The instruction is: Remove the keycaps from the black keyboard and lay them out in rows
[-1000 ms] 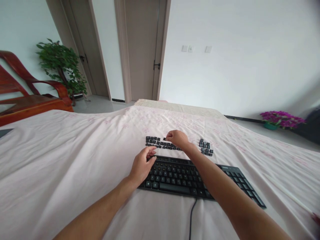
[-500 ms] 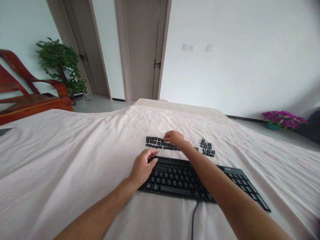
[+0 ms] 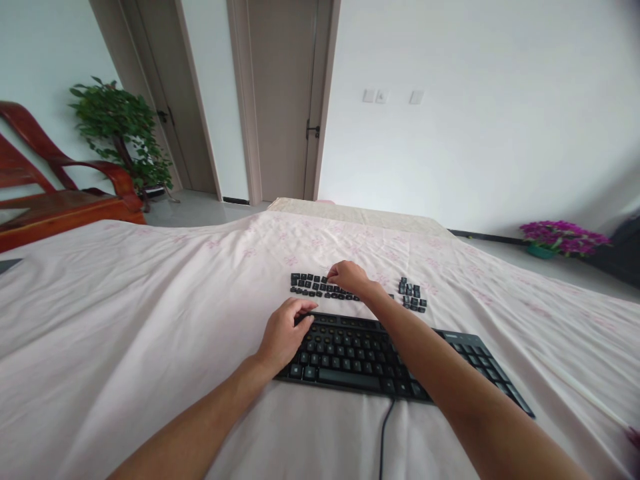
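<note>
On pale flowered cloth (image 3: 210, 320): one black keyboard (image 3: 349, 379) with cable (image 3: 383, 433); beyond it, loose keys (image 3: 315, 287) in rows, smaller cluster (image 3: 409, 290) at right. My left grip (image 3: 283, 335): thumb and fingers apart, at the keyboard's far left corner. My right grip (image 3: 350, 276): fingers curled at the rows; whether clamped on a key, I cannot tell.

Right forearm (image 3: 440, 360) covers part of the keyboard (image 3: 350, 379); keys beneath unseen. Left hand (image 3: 284, 331) hides its far left corner. Right hand (image 3: 349, 275) masks some loose keycaps (image 3: 308, 285); cannot tell whether fingertips pinch one. Legends too small to read. Cable (image 3: 383, 433) cut by bottom edge, wooden chair (image 3: 65, 162) by left edge
</note>
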Action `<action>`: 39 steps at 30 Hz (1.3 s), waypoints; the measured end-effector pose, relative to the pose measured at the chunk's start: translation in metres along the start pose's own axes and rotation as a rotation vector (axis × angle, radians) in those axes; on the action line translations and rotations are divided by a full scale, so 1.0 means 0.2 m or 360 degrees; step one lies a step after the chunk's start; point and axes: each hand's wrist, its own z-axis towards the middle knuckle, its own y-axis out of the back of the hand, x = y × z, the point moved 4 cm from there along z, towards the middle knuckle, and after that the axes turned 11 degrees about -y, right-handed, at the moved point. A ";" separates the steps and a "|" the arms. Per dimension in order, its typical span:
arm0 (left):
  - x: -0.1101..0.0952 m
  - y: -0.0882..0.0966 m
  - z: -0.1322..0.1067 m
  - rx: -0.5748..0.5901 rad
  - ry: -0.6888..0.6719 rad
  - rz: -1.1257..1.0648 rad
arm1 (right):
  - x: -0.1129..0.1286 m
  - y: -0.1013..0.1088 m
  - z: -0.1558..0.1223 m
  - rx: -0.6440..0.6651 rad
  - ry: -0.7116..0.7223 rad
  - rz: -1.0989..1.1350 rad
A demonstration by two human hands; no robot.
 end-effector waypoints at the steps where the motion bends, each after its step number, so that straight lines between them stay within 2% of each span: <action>1: 0.00 0.00 0.00 0.0000 -0.0005 0.0005 | 0.00 0.01 -0.01 -0.0015 0.0001 0.0004; 8: 0.00 0.00 0.00 0.0011 -0.0040 0.0032 | 0.02 0.10 -0.12 -0.0150 0.0044 0.0084; 13: 0.00 0.00 -0.01 0.0025 -0.0064 0.0070 | 0.05 0.23 -0.31 -0.0218 0.0300 0.0322; 16: -0.01 0.00 -0.01 0.0043 -0.0064 0.0095 | 0.03 0.28 -0.42 -0.0267 0.0259 0.0432; 19: -0.03 0.00 -0.01 0.0079 -0.0086 0.0173 | -0.02 0.26 -0.51 -0.0191 0.0217 0.0834; 23: -0.07 -0.03 -0.01 0.0248 -0.0174 0.0369 | -0.05 0.17 -0.59 0.0035 0.0259 0.1276; 27: -0.10 -0.05 0.01 0.0417 -0.0175 0.0480 | -0.04 0.14 -0.65 0.0194 0.0304 0.1343; 32: -0.13 -0.06 0.03 0.0594 -0.0193 0.0568 | -0.03 0.18 -0.70 0.0217 0.0369 0.1334; 39: -0.12 -0.09 0.06 0.0694 -0.0298 0.0638 | -0.03 0.10 -0.72 0.0290 0.0423 0.1357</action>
